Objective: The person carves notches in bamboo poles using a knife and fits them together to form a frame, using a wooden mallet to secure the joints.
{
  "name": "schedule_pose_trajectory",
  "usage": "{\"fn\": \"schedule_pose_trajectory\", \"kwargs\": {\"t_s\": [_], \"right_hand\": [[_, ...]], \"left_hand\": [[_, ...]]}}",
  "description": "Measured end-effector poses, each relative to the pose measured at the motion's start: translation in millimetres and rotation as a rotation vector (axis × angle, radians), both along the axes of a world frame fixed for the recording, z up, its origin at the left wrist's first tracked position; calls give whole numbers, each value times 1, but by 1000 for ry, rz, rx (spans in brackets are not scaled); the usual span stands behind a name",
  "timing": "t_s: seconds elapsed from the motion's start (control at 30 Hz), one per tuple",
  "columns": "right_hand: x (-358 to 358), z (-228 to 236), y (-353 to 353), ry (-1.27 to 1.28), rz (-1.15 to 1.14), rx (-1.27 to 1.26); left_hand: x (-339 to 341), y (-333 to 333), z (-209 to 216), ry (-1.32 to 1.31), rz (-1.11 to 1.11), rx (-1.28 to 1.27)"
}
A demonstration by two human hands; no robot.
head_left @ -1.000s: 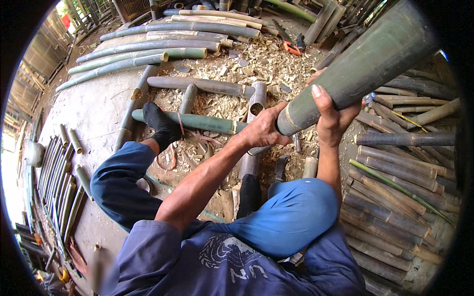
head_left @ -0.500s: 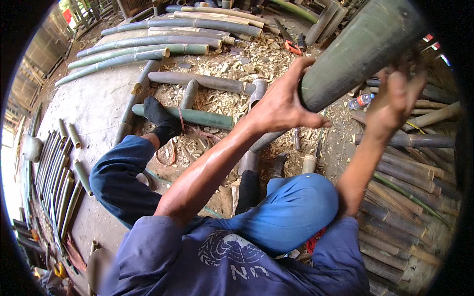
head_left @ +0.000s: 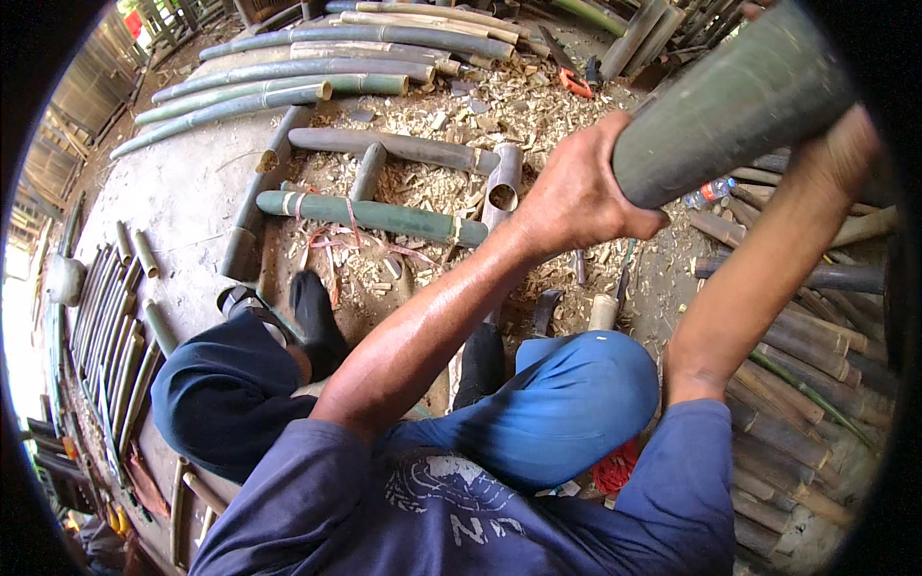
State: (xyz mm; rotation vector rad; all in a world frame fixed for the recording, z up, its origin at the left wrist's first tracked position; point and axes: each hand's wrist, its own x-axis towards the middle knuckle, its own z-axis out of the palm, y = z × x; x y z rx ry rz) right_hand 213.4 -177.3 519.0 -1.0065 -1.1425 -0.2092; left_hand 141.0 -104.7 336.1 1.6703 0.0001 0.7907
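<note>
A thick, dark green bamboo pole (head_left: 735, 101) slants up toward the top right in front of me. My left hand (head_left: 595, 187) grips its near end, the thumb along the lower rim and the fingers going behind. My right hand (head_left: 851, 149) is against the pole's right side, blurred and partly hidden by it; a bit of skin at the far edge looks like its fingertips. Beneath my left arm lies a bamboo frame, with a green crosspiece (head_left: 375, 217) tied with pinkish strips and a grey rail (head_left: 394, 146) beyond it.
Wood chips (head_left: 451, 120) cover the ground. Bamboo poles (head_left: 288, 72) lie at the back left, split lengths (head_left: 807, 384) at the right, thin pieces (head_left: 106, 326) at the left. An orange-handled saw (head_left: 574, 83), a plastic bottle (head_left: 709, 193) and a dark blade (head_left: 546, 312) are nearby.
The bamboo pole and my left hand have shifted right. My right hand has gone from beside the pole to its far right side. My left foot has come off the green crosspiece toward me.
</note>
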Motion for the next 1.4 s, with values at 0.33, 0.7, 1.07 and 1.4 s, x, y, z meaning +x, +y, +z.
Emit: {"fn": "schedule_pose_trajectory", "kwargs": {"t_s": [0.33,0.7,1.07,1.4], "right_hand": [[6,-149,-42,21,-296,-372],[-22,-219,-109,308,-599,-929],[-32,-235,-122,426,-668,-1059],[-29,-229,-116,339,-604,-962]], "left_hand": [[-11,-8,-19,-12,111,75],[-3,-10,-19,-93,-43,48],[1,-17,-18,-117,18,-60],[2,-13,-19,-118,-32,32]]}}
